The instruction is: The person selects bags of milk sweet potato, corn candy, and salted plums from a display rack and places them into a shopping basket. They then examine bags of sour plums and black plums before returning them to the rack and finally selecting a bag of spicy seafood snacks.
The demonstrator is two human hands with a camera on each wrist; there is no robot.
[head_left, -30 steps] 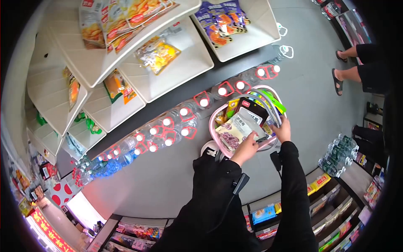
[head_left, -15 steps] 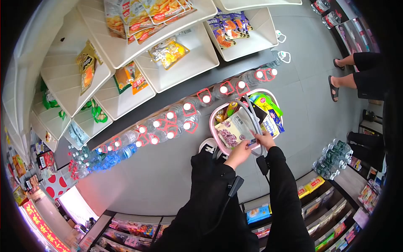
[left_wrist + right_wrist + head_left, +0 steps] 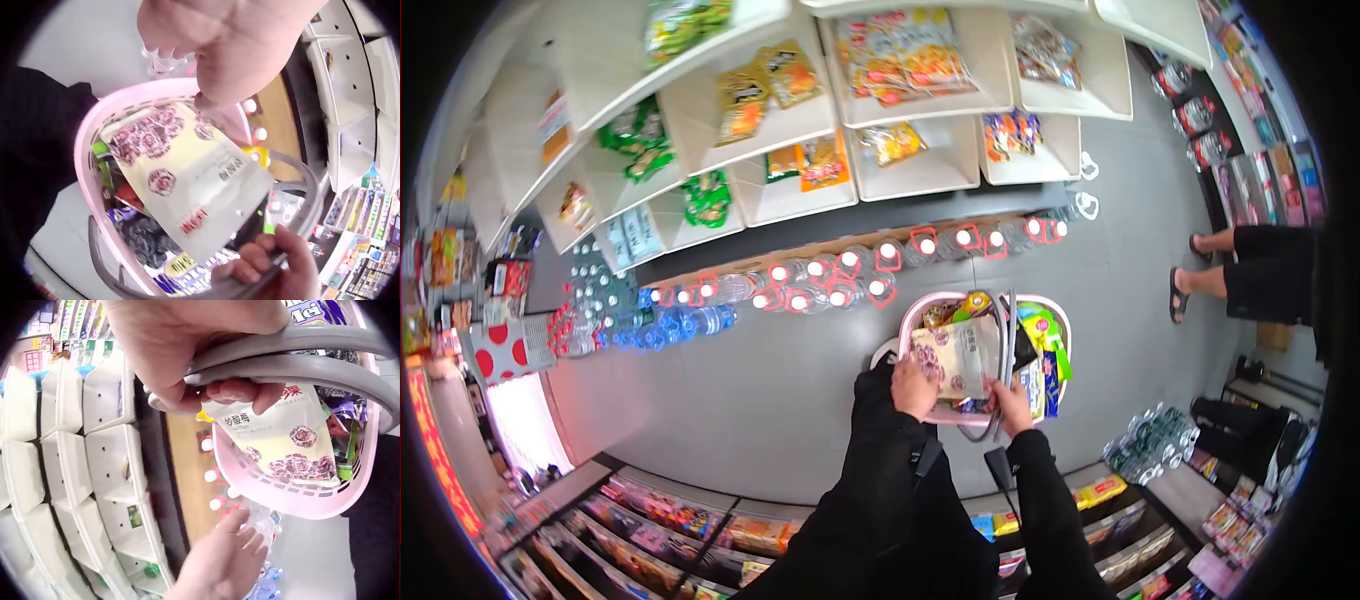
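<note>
A pink shopping basket point(image 3: 275, 503) with two grey handles point(image 3: 325, 340) is full of snack packets. My right hand point(image 3: 206, 344) grips both handles together, its fingers curled under them. On top of the load lies a cream and grey bag of dried plums point(image 3: 156, 147), flat and face up. My left hand point(image 3: 915, 388) is beside the basket's left side, overlapping the plum bag's edge in the head view. In the right wrist view its fingers are loosely spread with nothing in them. Under the bag are a purple and white packet point(image 3: 181, 275) and a green packet point(image 3: 1040, 325).
Rows of large water bottles point(image 3: 850, 260) line the foot of white shelf bins point(image 3: 920, 180) holding bagged snacks. Shrink-wrapped bottles point(image 3: 1150, 440) stand on the floor at the right. Another person's legs point(image 3: 1200, 260) are at the far right. Low snack shelves point(image 3: 670, 515) run behind me.
My left hand has left the handle area and moved left to the basket's side. The right hand keeps its hold on the handles, now drawn together. The head view has turned, showing more shelves.
</note>
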